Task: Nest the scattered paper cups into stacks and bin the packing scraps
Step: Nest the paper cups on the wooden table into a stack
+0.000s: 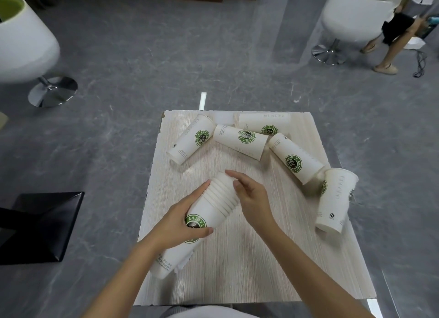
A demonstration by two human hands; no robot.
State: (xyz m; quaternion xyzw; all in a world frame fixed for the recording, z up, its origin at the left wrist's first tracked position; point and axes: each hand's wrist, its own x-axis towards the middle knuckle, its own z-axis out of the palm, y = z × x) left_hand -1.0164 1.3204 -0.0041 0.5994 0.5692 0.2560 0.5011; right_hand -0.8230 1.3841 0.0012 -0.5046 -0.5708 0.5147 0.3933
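Left grip (175,225) round cup stack (215,205), rims far-right

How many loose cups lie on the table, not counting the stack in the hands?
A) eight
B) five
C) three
B: five single cups lie along the far and right sides of the table, apart from the stack.

The pale wood-grain square surface (249,258) is bare from 4 to 6 o'clock. Five loose white paper cups with green logos (238,139) lie on their sides in an arc from 11 to 3 o'clock. A nested stack of white paper cups (213,203) lies from the centre toward 7 o'clock.
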